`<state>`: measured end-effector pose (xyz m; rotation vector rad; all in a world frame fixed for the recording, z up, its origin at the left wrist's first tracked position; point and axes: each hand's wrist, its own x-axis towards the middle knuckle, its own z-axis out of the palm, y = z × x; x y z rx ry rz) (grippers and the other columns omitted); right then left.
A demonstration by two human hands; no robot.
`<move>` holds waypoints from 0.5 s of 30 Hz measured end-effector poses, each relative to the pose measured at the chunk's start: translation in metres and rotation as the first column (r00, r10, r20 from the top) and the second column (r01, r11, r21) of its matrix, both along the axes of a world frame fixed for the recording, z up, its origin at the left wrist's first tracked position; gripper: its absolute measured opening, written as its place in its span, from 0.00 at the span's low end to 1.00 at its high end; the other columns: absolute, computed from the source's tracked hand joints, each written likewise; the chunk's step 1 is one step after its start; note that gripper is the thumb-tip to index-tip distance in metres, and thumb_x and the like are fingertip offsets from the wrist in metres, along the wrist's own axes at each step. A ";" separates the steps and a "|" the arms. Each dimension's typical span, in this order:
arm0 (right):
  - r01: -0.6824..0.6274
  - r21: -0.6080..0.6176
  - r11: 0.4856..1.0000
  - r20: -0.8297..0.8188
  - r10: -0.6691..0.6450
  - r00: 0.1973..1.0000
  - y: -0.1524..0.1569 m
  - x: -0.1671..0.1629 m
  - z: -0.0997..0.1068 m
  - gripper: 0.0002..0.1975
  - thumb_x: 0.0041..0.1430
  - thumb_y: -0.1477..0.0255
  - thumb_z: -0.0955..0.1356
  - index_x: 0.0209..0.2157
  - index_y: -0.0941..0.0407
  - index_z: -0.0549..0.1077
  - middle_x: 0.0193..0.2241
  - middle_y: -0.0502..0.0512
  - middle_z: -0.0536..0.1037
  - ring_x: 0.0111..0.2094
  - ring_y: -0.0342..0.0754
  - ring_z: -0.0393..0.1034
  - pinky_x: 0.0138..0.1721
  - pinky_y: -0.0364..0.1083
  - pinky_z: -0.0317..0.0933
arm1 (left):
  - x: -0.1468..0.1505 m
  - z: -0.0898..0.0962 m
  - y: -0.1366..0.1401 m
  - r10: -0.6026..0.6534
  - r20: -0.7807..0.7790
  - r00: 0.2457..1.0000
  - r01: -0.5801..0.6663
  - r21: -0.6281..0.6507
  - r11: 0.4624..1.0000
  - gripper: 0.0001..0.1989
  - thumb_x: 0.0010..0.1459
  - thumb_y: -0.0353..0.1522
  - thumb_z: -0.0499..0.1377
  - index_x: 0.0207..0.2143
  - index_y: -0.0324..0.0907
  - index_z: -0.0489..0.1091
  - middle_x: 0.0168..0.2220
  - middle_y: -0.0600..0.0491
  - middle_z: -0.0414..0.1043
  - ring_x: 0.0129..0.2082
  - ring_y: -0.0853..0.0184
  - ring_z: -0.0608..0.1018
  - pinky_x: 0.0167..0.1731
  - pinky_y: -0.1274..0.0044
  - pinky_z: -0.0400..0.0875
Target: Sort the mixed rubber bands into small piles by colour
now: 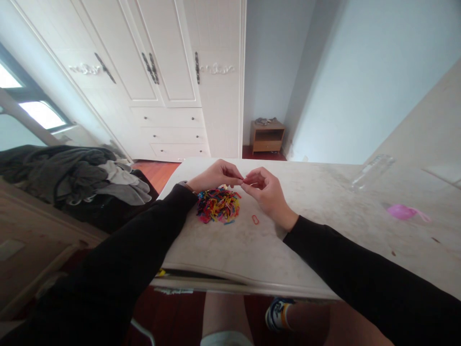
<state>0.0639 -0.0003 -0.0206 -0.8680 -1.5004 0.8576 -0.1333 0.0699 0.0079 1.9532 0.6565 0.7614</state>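
Above the pale tabletop (223,250), my left hand (221,174) and my right hand (264,190) meet fingertip to fingertip, both pinched closed. A tiny reddish piece (243,181) shows between the fingertips, mostly hidden by them; its kind is too small to make out. Just below my left hand lies a heap of small multicoloured plastic clips (219,206), red, yellow, pink, blue and black. A single red loop-shaped clip (255,219) rests apart from the heap, beneath my right wrist.
A clear bottle-like container (372,173) lies at the table's right rear, with a pink object resembling a balloon (401,212) nearer. Dark clothes (72,173) are piled left of the table. A white wardrobe (165,72) and small wooden cabinet (267,137) stand beyond it.
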 end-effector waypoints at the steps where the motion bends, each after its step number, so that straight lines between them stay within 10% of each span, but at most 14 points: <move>1: -0.003 0.007 1.000 0.020 0.003 1.000 -0.001 0.000 0.001 0.12 0.51 0.69 0.76 0.35 0.54 0.71 0.32 0.50 0.80 0.33 0.46 0.76 0.38 0.49 0.72 | 0.000 0.001 0.000 0.003 0.001 1.000 -0.003 0.011 1.000 0.09 0.54 0.35 0.71 0.31 0.37 0.81 0.23 0.52 0.77 0.23 0.75 0.74 0.23 0.83 0.66; 9: 0.038 0.070 0.997 0.100 -0.045 0.994 0.002 0.010 0.006 0.06 0.53 0.70 0.74 0.32 0.54 0.74 0.30 0.51 0.81 0.33 0.47 0.76 0.39 0.50 0.72 | -0.002 0.001 0.001 0.008 -0.021 1.000 -0.009 -0.012 1.000 0.11 0.54 0.36 0.71 0.32 0.36 0.81 0.24 0.52 0.77 0.22 0.75 0.74 0.23 0.83 0.67; 15: 0.166 0.093 0.982 0.259 -0.184 0.948 0.029 0.077 0.006 0.09 0.49 0.70 0.74 0.34 0.55 0.75 0.32 0.54 0.82 0.34 0.49 0.77 0.42 0.51 0.72 | -0.008 0.002 0.004 0.081 0.000 0.997 -0.081 -0.063 0.995 0.11 0.51 0.35 0.72 0.32 0.36 0.80 0.25 0.52 0.79 0.22 0.74 0.75 0.23 0.82 0.69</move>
